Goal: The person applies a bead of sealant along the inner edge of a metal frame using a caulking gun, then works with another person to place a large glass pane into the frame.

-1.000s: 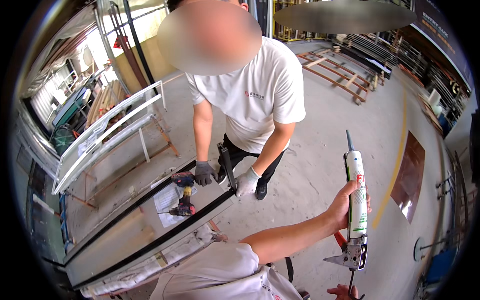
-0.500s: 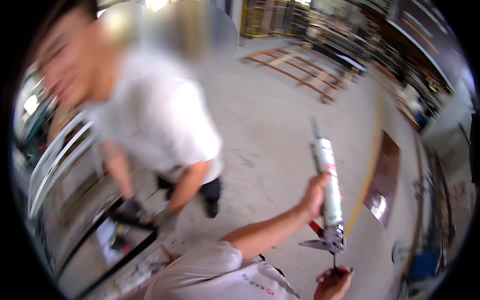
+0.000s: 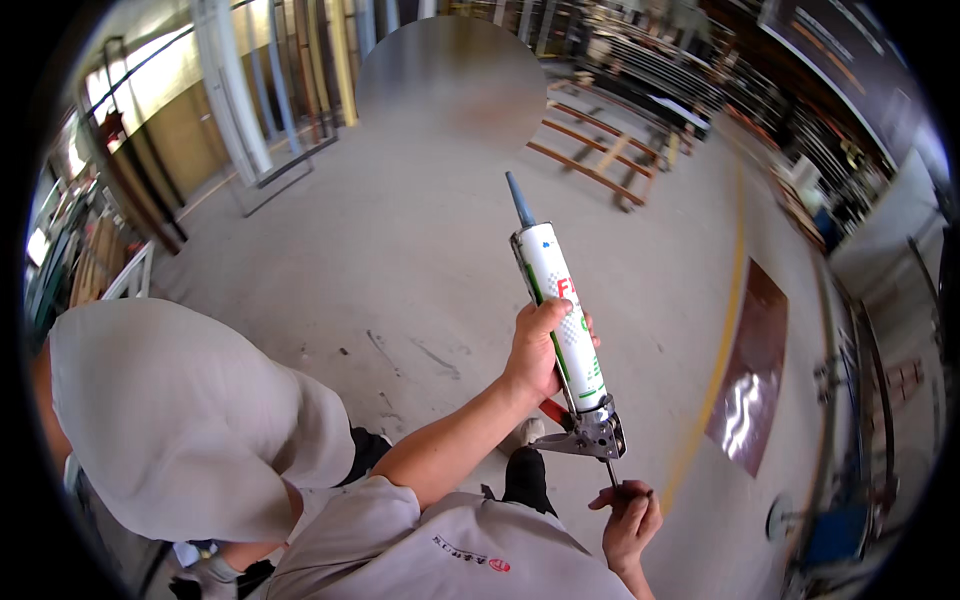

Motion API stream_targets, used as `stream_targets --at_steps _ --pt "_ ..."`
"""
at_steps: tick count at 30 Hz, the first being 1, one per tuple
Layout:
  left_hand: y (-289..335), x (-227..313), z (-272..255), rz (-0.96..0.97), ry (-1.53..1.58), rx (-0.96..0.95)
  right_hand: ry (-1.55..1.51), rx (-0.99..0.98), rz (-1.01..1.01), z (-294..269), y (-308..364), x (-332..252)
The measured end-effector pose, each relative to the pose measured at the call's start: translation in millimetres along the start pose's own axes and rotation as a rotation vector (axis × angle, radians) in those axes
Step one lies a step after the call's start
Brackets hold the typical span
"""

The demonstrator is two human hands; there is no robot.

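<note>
My left hand (image 3: 540, 345) was wrapped firmly around a white cartridge (image 3: 580, 368) with red and green print, the thumb lying across its near face and fingertips showing past its far side. The cartridge sat in a metal caulking gun (image 3: 602, 432), tilted so that its blue-grey nozzle (image 3: 519, 200) pointed up and slightly left, beyond my left hand. Just below that same hand I had the gun's red part (image 3: 553, 410) and its metal trigger end, with the thin rod (image 3: 612, 472) running down toward my other hand.

My right hand (image 3: 632, 522), lower and to the right of the left one, had its fingers curled in on the dark lower end of the rod, pinching it; the exact contact was partly hidden by the fingers.

Below my left hand, under the gun, a pale shoe (image 3: 527, 432) and a dark trouser leg (image 3: 527, 480) showed against the grey floor (image 3: 440, 260). Well to the left of both hands a co-worker in a pale shirt (image 3: 180, 410) was bent over. To the right of my left hand a yellow line (image 3: 712, 390) crossed the floor, with a glossy brown sheet (image 3: 748, 370) just past it. Far ahead of both hands lay a brown slatted frame (image 3: 600, 155).
</note>
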State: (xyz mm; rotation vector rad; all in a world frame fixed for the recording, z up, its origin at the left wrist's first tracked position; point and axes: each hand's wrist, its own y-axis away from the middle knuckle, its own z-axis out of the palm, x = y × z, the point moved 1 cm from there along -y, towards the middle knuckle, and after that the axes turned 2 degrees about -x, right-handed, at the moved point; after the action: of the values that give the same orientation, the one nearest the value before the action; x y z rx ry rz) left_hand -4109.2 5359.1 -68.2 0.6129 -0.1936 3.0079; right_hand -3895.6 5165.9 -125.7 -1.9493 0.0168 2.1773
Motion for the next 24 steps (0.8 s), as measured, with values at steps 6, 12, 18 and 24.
stream_targets --at_steps 6,12,18,24 --pt "-87.9 26.9 -73.0 0.255 -0.062 0.212 -0.218 -0.372 0.152 16.6 -162.8 77.6" --pt "-148.6 98.1 -118.7 0.554 -0.021 0.444 -0.267 -0.853 0.205 90.1 -334.2 142.8" --pt "-143.2 49.0 -166.6 0.767 0.274 0.529 -0.254 -1.4 -0.027 120.6 -393.3 205.3" --pt "-176.1 31.0 -231.0 0.874 0.409 0.491 -0.18 -1.777 -0.214 213.4 -442.0 273.7"
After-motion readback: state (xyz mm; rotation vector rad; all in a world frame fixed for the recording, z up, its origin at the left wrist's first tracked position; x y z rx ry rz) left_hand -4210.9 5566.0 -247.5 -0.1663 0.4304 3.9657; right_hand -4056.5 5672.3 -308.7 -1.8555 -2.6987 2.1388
